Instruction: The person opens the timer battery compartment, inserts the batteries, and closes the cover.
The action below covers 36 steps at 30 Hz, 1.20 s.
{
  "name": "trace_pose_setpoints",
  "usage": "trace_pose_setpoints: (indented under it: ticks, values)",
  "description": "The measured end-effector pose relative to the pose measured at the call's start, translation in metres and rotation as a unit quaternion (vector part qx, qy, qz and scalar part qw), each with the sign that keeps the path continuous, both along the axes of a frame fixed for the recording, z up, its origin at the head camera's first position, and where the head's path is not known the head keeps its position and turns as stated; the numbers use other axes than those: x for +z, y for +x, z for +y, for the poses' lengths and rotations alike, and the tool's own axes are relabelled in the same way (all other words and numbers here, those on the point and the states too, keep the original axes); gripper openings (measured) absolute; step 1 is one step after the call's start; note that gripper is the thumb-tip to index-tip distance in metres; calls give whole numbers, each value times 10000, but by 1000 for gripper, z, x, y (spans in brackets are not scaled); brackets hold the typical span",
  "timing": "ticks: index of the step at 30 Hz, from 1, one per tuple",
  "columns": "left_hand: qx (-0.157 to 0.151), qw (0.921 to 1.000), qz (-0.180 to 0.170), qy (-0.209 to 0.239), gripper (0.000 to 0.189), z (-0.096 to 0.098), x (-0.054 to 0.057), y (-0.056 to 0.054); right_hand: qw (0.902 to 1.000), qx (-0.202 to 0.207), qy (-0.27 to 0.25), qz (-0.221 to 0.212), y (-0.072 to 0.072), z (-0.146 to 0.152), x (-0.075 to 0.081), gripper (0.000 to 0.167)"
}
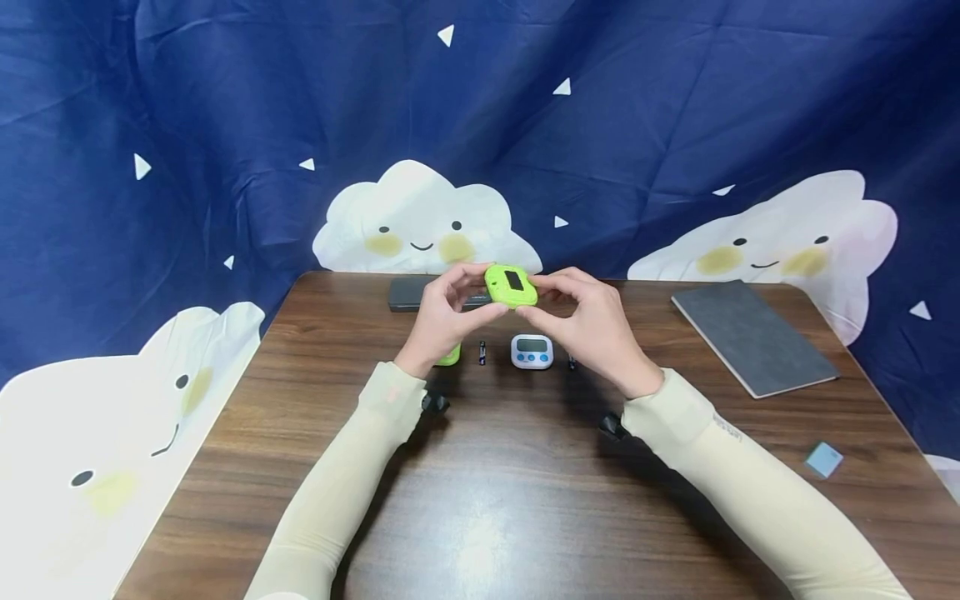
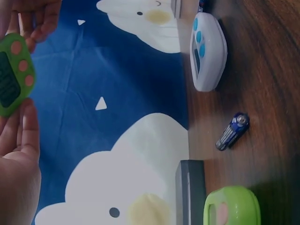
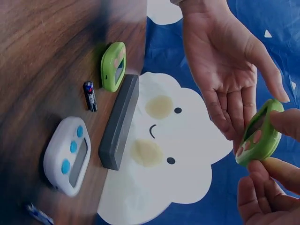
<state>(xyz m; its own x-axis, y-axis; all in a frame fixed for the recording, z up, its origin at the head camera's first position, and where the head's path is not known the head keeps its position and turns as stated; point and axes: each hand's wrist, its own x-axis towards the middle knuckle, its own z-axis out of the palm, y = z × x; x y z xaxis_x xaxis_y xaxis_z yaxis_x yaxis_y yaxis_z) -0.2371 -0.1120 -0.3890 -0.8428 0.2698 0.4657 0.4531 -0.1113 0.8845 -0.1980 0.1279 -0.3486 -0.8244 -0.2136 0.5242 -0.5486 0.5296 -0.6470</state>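
Both hands hold a lime-green digital timer (image 1: 511, 286) up above the table's far part. Its back, with a black rectangle, shows in the head view; the screen and pink buttons show in the left wrist view. My left hand (image 1: 447, 315) pinches one end between thumb and fingers. My right hand (image 1: 592, 321) pinches the other end. Below them on the table lies a white timer (image 1: 532, 352) with blue buttons. A small battery (image 1: 482, 352) lies to its left, and another battery (image 1: 572, 363) to its right, partly hidden by the right hand.
A second green timer (image 2: 233, 206) sits on the table, mostly behind the left hand in the head view. A dark grey case (image 1: 408, 293) lies at the back edge. To the right are a grey notebook (image 1: 753, 337) and a light blue square block (image 1: 824, 459).
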Motion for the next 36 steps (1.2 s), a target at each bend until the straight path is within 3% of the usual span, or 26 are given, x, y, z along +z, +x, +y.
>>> trace_pose_setpoints:
  ticks: [6,12,16,20,24,28,31,36]
  values:
    - [31,9997,190,-127,52,-1,3,1,9964,-82,-364,-757,-2,6,-1,24]
    - [289,9964,446,-665,54,0,4,2,9860,98,-860,-1427,-5,11,-3,29]
    - [551,9892,817,-1082,57,0,3,2,9681,259,-1547,-1956,-7,13,-4,33]
    - [791,9773,1332,-1445,62,1,2,2,9454,506,-2159,-2389,-7,13,-4,37]
    - [911,9692,1620,-1613,64,1,1,2,9309,696,-2399,-2664,-6,13,-2,40]
    - [914,9681,1685,-1610,63,0,1,2,9212,816,-2483,-2882,-6,13,-3,43]
    - [934,9680,1667,-1627,61,-1,1,3,9275,879,-2345,-2776,-6,15,-3,45]
    - [971,9723,1462,-1547,57,-2,1,2,9638,670,-1485,-2112,-11,22,-4,41]
